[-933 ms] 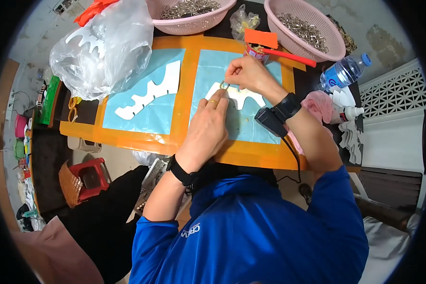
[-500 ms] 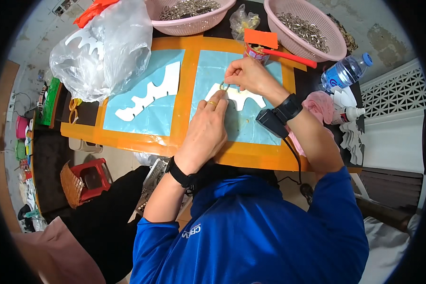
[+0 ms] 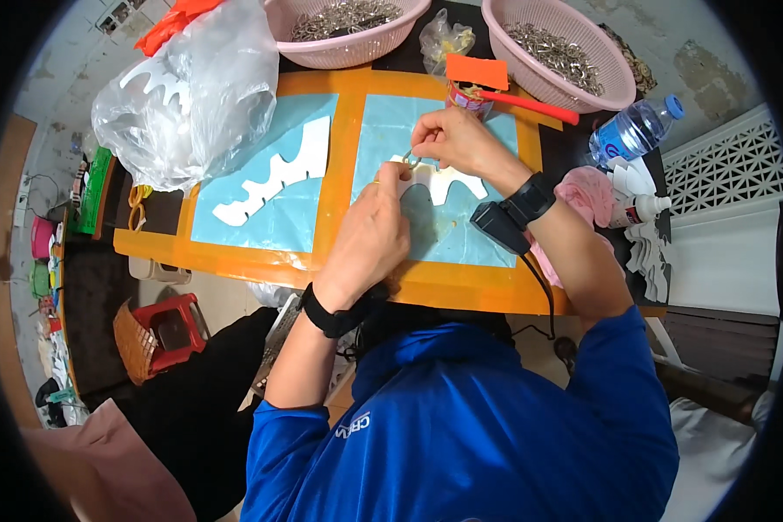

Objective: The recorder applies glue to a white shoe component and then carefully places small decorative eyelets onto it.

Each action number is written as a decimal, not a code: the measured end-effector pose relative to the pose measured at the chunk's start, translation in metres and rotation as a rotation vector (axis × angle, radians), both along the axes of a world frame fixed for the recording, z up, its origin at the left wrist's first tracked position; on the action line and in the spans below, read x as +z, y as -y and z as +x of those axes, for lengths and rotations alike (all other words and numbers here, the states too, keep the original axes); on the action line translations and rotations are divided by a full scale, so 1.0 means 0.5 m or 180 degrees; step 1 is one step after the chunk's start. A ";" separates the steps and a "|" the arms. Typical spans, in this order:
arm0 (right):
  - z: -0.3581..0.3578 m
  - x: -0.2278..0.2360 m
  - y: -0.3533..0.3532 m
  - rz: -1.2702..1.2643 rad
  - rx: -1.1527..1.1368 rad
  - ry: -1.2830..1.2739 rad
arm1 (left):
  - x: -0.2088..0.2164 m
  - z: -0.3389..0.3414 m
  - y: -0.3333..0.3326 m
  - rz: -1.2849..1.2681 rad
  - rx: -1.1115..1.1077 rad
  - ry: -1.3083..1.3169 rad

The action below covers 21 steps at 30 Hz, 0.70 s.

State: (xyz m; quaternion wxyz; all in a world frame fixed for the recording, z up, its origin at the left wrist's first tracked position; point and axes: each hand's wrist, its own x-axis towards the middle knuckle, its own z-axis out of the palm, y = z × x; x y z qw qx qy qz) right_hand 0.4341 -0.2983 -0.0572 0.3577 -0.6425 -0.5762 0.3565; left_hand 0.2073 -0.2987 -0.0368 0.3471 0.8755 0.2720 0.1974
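My right hand [image 3: 461, 143] pinches a small metal ring [image 3: 409, 159] between thumb and fingertips. The ring is held over the left part of a white cut-out piece [image 3: 448, 184] with scalloped edges, which lies on a blue sheet. My left hand [image 3: 372, 228] has its fingers curled and drawn together at that end of the white piece, close to the ring. What its fingertips grip is hidden. To the left, a second white cut-out piece [image 3: 278, 174] with notches lies flat on another blue sheet [image 3: 296, 224].
Two pink baskets [image 3: 357, 52] [image 3: 622, 83] of metal parts stand at the back. Beside them are a tin [image 3: 468, 100] with a red-handled tool [image 3: 539, 109] and a water bottle [image 3: 635, 130]. A plastic bag [image 3: 235, 87] sits back left; a pink cloth [image 3: 587, 196] lies right.
My left hand has shifted slightly left, and its fingers, which lay extended over the white piece, have curled inward. My right hand keeps its pinch on the ring, almost in place.
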 end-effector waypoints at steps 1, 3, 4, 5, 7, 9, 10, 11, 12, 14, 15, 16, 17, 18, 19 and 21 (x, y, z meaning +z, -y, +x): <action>0.000 0.001 -0.001 -0.0009 0.0011 0.0016 | 0.000 0.000 -0.003 -0.0090 0.0023 0.0000; 0.001 0.005 0.000 -0.0024 0.0018 0.0049 | 0.005 -0.002 -0.007 -0.0287 0.0036 -0.0024; 0.001 0.004 -0.001 -0.0019 0.0023 0.0030 | 0.007 -0.002 -0.009 -0.0385 0.0043 -0.0035; 0.001 0.001 -0.001 -0.0019 0.0029 0.0010 | 0.009 -0.003 -0.009 -0.0392 0.0050 -0.0032; 0.000 0.001 -0.001 -0.0010 0.0031 0.0018 | 0.011 -0.004 -0.009 -0.0407 0.0066 -0.0025; -0.002 0.004 0.001 0.0006 0.0023 0.0079 | 0.013 -0.002 -0.008 -0.0440 0.0089 -0.0018; -0.002 0.002 0.000 0.0016 0.0030 0.0072 | 0.014 -0.002 -0.008 -0.0455 0.0102 -0.0015; 0.001 0.000 -0.001 0.0027 0.0032 0.0068 | 0.012 -0.001 -0.008 -0.0387 0.0137 0.0002; 0.002 -0.002 -0.001 0.0037 0.0034 0.0063 | 0.007 -0.002 -0.006 -0.0319 0.0172 0.0019; 0.003 -0.004 0.000 0.0059 0.0053 0.0050 | 0.002 -0.003 -0.002 -0.0149 0.0218 0.0095; 0.003 -0.004 0.000 0.0068 0.0061 0.0044 | 0.000 -0.003 0.001 -0.0047 0.0228 0.0154; 0.003 -0.004 -0.001 0.0083 0.0054 0.0061 | -0.001 -0.003 0.002 0.0054 0.0238 0.0214; 0.002 -0.003 -0.001 0.0096 0.0049 0.0074 | -0.002 -0.004 0.002 -0.0004 0.0247 0.0236; 0.001 -0.002 -0.001 0.0108 0.0044 0.0087 | -0.004 -0.005 0.002 -0.0062 0.0255 0.0257; 0.001 0.000 -0.001 0.0083 0.0059 0.0108 | -0.003 -0.006 0.001 -0.0141 0.0255 0.0231; 0.002 0.004 -0.001 0.0032 0.0081 0.0154 | 0.004 -0.009 0.000 -0.0321 0.0241 0.0136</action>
